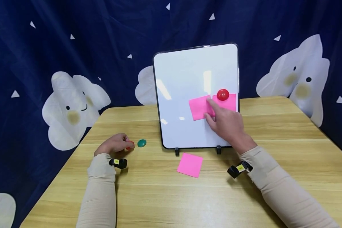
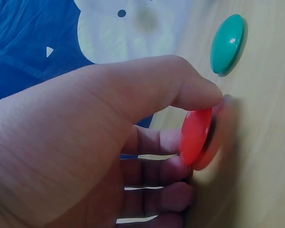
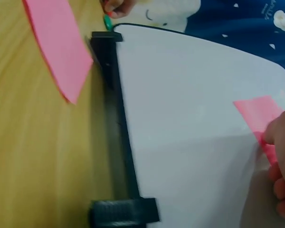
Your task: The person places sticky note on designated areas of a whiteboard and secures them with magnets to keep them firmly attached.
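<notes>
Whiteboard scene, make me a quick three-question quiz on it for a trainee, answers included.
1. Which hand holds a red disc?
2. True or false: the right hand touches a pink note on the whiteboard.
3. Where is the green disc? (a) on the whiteboard, (b) on the table, (c) in the right hand

Key: 1. The left hand. 2. True. 3. (b).

This looks like an indoor tabletop set-up, screened by a navy fabric backdrop printed with cartoon clouds and small white triangles, which fills the top of the frame. A wood-grain table spans the lower part, and a tabletop whiteboard right of centre mirrors bright oblong lights. Whether home, office or studio, I cannot tell.
</notes>
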Demonstrator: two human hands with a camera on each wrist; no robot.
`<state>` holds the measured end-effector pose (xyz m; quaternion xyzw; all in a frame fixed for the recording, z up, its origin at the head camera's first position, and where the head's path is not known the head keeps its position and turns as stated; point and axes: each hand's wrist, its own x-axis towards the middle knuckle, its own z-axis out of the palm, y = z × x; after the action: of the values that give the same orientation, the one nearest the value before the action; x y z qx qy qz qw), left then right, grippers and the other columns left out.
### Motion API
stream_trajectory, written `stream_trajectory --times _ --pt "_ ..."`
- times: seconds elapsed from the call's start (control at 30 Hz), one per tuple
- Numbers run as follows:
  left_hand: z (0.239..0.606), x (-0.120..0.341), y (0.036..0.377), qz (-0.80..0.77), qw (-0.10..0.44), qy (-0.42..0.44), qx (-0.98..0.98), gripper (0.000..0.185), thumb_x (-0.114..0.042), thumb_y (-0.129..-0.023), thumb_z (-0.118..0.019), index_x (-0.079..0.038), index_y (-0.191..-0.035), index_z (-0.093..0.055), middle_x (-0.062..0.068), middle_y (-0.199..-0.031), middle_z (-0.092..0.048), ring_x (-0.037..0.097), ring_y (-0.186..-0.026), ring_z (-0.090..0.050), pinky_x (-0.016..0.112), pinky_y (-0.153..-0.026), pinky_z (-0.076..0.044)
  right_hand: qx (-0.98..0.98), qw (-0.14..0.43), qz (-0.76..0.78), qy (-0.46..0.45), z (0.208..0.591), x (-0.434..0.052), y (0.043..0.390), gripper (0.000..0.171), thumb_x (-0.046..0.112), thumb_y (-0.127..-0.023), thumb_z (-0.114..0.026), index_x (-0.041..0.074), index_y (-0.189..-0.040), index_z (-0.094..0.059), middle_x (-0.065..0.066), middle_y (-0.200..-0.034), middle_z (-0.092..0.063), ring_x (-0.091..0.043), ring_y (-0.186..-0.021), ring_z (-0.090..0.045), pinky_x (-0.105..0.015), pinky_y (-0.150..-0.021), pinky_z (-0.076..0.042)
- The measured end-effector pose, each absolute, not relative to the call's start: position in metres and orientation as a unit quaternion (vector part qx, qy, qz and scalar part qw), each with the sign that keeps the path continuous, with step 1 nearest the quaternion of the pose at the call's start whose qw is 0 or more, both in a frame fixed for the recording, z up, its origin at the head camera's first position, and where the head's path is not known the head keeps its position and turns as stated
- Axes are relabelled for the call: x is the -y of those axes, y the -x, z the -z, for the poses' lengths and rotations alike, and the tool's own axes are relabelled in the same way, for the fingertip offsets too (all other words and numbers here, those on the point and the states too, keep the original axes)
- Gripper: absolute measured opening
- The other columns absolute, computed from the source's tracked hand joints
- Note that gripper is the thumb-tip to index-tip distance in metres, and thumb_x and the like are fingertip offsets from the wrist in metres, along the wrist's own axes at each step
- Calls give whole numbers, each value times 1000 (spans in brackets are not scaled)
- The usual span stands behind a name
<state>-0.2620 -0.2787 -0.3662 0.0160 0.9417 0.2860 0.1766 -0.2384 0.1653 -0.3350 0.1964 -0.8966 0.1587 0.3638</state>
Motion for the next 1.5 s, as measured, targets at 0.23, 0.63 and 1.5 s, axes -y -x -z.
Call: stream_trajectory --times 0.23,0.63,1.5 --pt "365 278 263 -271 173 -22 -947 37 -35 -88 -72 -4 -98 -55 7 -91 -56 21 -77 -51 32 -67 -42 921 311 -115 -207 323 -180 238 64 38 -89 -74 21 -147 -52 1 -48 -33 -18 -41 -30 -32 -41 -26" --pt "366 280 263 -264 174 -26 -948 38 -37 -89 -71 -4 -97 -55 6 -89 -56 21 -77 -50 31 -67 -41 922 311 -145 -181 332 -170 239 65 39 -91 -74 23 -149 -50 0 -47 -34 -18 -40 -30 -32 -41 -27" --pt "368 280 263 -284 167 -6 -944 36 -35 -85 -72 -6 -96 -54 8 -90 -55 23 -78 -51 33 -66 -42 923 324 -134 -159 331 -146 243 69 41 -91 -72 19 -151 -46 -1 -48 -34 -18 -38 -30 -31 -39 -26"
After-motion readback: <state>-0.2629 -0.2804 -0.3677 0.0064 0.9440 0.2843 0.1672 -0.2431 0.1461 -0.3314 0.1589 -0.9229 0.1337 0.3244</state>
